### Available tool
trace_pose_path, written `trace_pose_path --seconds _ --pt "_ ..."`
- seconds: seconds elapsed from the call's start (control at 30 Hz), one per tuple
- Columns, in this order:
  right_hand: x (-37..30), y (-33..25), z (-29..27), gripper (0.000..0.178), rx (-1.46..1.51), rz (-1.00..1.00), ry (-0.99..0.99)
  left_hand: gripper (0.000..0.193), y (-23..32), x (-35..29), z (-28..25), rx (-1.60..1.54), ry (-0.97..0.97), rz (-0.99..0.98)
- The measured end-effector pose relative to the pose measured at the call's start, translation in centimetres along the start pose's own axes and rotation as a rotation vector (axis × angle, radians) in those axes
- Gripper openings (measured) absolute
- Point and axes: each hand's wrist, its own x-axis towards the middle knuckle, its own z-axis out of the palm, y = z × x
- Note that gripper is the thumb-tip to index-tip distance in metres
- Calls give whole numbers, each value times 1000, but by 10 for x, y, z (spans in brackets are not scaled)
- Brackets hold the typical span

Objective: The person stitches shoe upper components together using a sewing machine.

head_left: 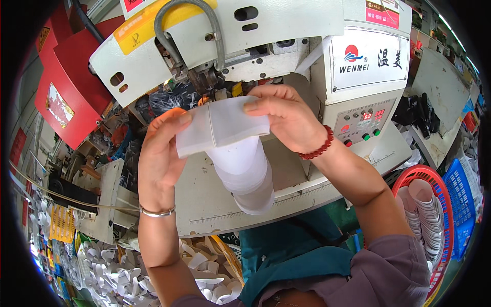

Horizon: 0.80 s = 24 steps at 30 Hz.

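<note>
left hand (159,156) and right hand (286,120) both pinch a white fabric strip (222,128) (folded), machine (286,46) at 12 o'clock; likely aligning, feeding needs steadiness.

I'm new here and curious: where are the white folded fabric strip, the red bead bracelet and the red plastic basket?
white folded fabric strip (225,125), head view, flat front face.
red bead bracelet (321,146), head view, beads at wrist.
red plastic basket (417,173), head view, upper rim.

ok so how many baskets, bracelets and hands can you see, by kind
Round plastic mesh baskets: 2, one red, one blue
Wrist bracelets: 2, red beaded, thin silver bangle
Bare hands holding white fabric pieces: 2, left, right
Total: 6
</note>
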Motion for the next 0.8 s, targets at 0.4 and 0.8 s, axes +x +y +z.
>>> trace_pose_path --seconds 0.4,0.8 --pt "21 21 -7 12 -19 -37 157 8 -22 26 -19 -141 160 40" --pt "29 23 -15 11 64 66 240 12 -26 41 -27 -212 112 -37"
